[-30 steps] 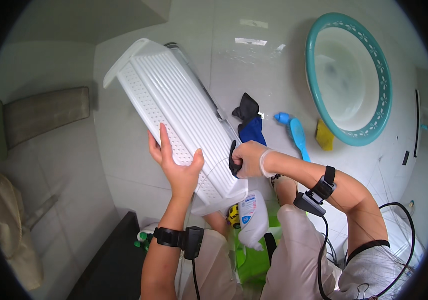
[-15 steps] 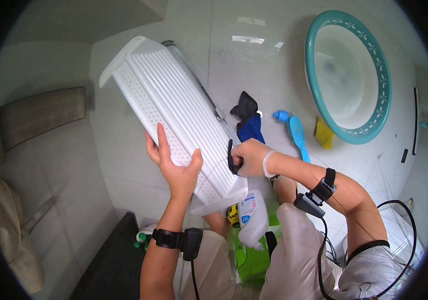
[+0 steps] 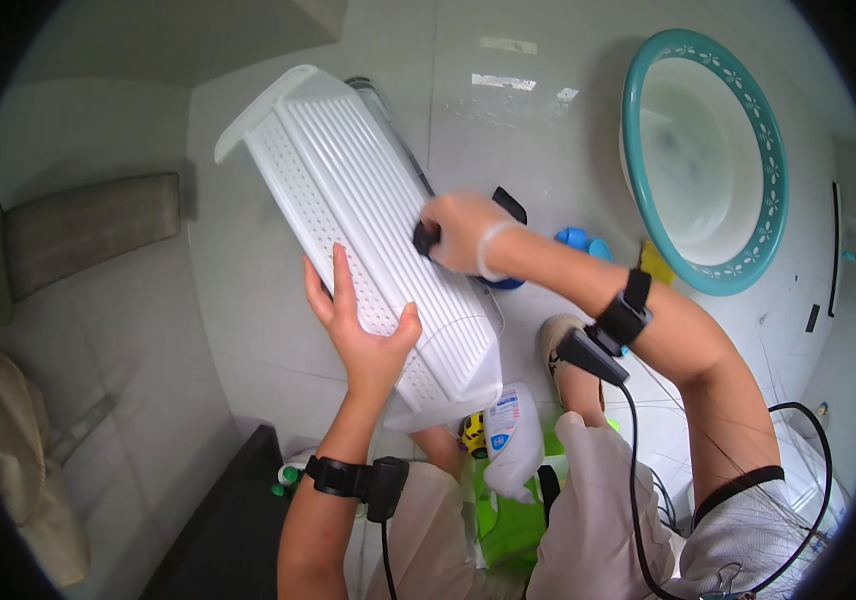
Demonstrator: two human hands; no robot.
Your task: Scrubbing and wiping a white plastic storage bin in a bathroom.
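A white ribbed plastic washboard (image 3: pixel 358 160), with a strip of small holes along one side, leans at a slant in front of me. My left hand (image 3: pixel 366 335) holds its holed side, thumb and fingers spread against it. On the ridges, at the board's right edge, my right hand (image 3: pixel 468 232) is closed in a fist, slightly blurred. A bit of black cloth (image 3: pixel 425 238) sticks out of it; the rest is hidden in the fingers. Behind that hand lies another black cloth piece (image 3: pixel 511 205), partly covered, with some blue below.
A teal-rimmed white basin (image 3: pixel 635 130) stands at the right. Near it are a yellow sponge (image 3: pixel 656 262) and a blue brush (image 3: pixel 578 240), half hidden by my right arm. A white bottle (image 3: pixel 513 430) and a green object (image 3: pixel 508 530) sit between my legs. A dark ledge (image 3: pixel 218 510) is lower left.
My right hand has moved up along the ridges with the black cloth, away from the board's lower end. The left hand keeps its place on the board. The whole view has shifted slightly.
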